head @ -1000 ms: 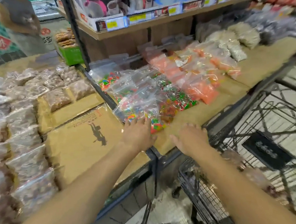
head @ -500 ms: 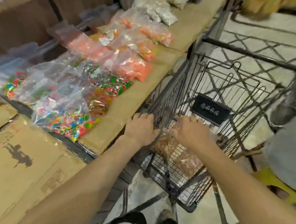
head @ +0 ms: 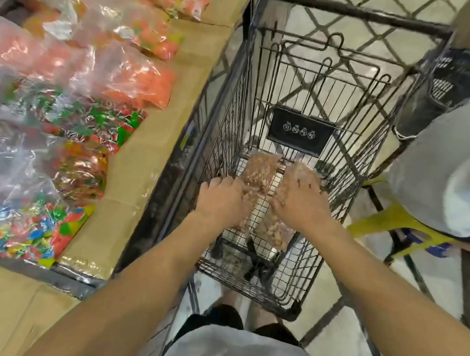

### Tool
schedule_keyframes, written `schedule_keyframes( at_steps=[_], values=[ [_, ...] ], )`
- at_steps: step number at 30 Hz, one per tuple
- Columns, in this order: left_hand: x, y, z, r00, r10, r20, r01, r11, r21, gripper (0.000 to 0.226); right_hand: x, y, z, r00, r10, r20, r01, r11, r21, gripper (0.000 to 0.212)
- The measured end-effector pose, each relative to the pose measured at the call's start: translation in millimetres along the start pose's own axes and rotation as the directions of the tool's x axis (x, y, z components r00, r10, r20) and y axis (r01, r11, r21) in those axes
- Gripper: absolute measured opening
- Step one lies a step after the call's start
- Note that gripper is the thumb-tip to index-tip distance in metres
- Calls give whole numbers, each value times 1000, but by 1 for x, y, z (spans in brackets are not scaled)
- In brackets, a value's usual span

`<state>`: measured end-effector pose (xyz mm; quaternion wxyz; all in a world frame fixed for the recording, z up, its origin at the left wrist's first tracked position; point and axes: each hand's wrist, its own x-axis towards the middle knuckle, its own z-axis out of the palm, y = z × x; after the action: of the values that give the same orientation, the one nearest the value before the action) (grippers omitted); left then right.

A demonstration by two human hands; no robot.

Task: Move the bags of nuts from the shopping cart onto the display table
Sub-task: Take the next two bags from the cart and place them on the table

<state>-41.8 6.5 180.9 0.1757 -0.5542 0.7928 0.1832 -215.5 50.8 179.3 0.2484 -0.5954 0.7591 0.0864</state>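
Two clear bags of brown nuts lie on the floor of the black wire shopping cart (head: pixel 358 16). My left hand (head: pixel 221 201) reaches into the cart, its fingers curled down at the edge of the left bag of nuts (head: pixel 259 170). On the right bag of nuts (head: pixel 273 229) my right hand (head: pixel 298 203) lies with fingers spread; its fingertips are blurred against the plastic. The cardboard-covered display table (head: pixel 149 151) runs along the cart's left side.
Bags of orange sweets (head: pixel 139 81) and multicoloured sweets (head: pixel 28 231) cover the table's left part, leaving a bare cardboard strip beside the cart. Another person in a grey shirt (head: pixel 454 177) stands right of the cart, beside a black basket (head: pixel 452 82) and a yellow stool (head: pixel 397 224).
My view swung from the table down into the cart. Both hands left the table edge, passed over the cart's rim and came down onto the nut bags.
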Motion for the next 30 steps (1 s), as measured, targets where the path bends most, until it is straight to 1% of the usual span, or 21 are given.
schedule_keyframes(
  at_steps=[2,5,7,11,13,15,17,19,20,22,25,27,28,30],
  values=[
    [17,-1,2,999,29,31,-29,1000,-7,61,13,0,5,998,58,30,-58,998,-2,79],
    [44,-5,10,996,71,62,-69,997,-32,55,33,-1,15,991,122,48,-122,992,6,86],
    [59,-9,15,992,96,85,-93,995,-40,52,45,-2,23,986,147,82,-150,988,32,83],
    [85,-15,28,981,109,158,-106,994,-26,61,66,-1,48,967,208,149,-219,974,64,79],
    [98,-19,39,978,116,171,-109,993,-50,57,75,3,65,957,231,173,-247,966,73,76],
    [114,-22,54,967,86,238,-59,991,-121,55,84,8,82,947,260,187,-285,951,119,75],
    [132,-27,72,949,23,316,48,975,-215,56,95,13,99,934,293,203,-330,926,183,78],
    [148,-31,90,930,-53,364,189,918,-349,64,106,20,116,917,343,205,-389,881,269,82],
    [155,-33,98,921,-95,377,261,870,-419,67,111,23,125,901,378,212,-430,844,321,83],
    [166,-36,115,899,-174,402,372,787,-492,69,121,32,144,864,448,227,-502,747,436,82],
    [182,-41,141,856,-250,453,484,695,-531,83,134,43,171,804,528,273,-577,582,574,79],
    [192,-44,159,812,-303,499,569,598,-564,90,143,48,185,774,543,325,-612,514,601,71],
    [198,-46,169,794,-340,504,605,530,-595,88,146,50,191,754,553,355,-638,485,598,70],
    [206,-50,185,788,-397,470,613,443,-654,82,153,51,206,715,578,393,-660,372,653,69]
  ],
)
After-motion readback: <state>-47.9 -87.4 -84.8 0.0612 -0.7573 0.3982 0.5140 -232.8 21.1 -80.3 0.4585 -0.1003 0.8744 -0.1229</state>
